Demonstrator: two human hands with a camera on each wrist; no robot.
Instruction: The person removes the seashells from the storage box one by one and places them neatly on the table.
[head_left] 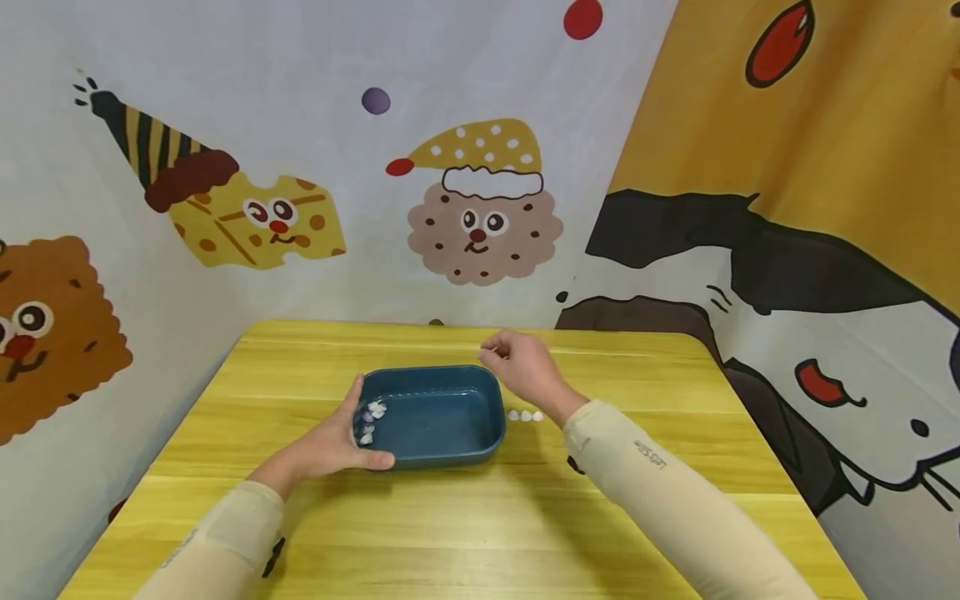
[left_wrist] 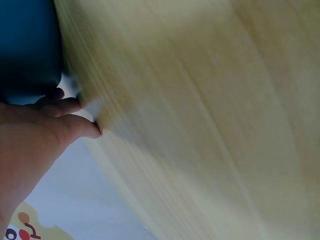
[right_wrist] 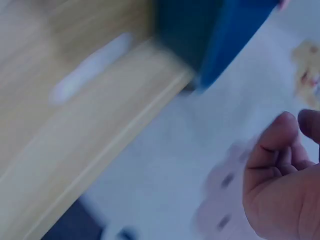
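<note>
A dark blue rectangular box [head_left: 435, 460] stands on the table, with several small whitish pieces [head_left: 377, 409] inside at its left end. My left hand [head_left: 333, 437] grips that end, thumb along the near wall and fingers at the far left corner; the left wrist view shows the hand [left_wrist: 37, 132] low beside the box [left_wrist: 30, 50]. Raised by the box's far right corner is my right hand [head_left: 525, 367], fingers curled. In the right wrist view, thumb and index tips of the hand [right_wrist: 282, 185] are close, with nothing visible between them.
Several small white pieces [head_left: 526, 416] lie in a short row just right of the box, blurred into a white streak [right_wrist: 92, 67] in the right wrist view. The yellow wood-grain table [head_left: 465, 533] ends at a printed cartoon curtain [head_left: 300, 292] behind it.
</note>
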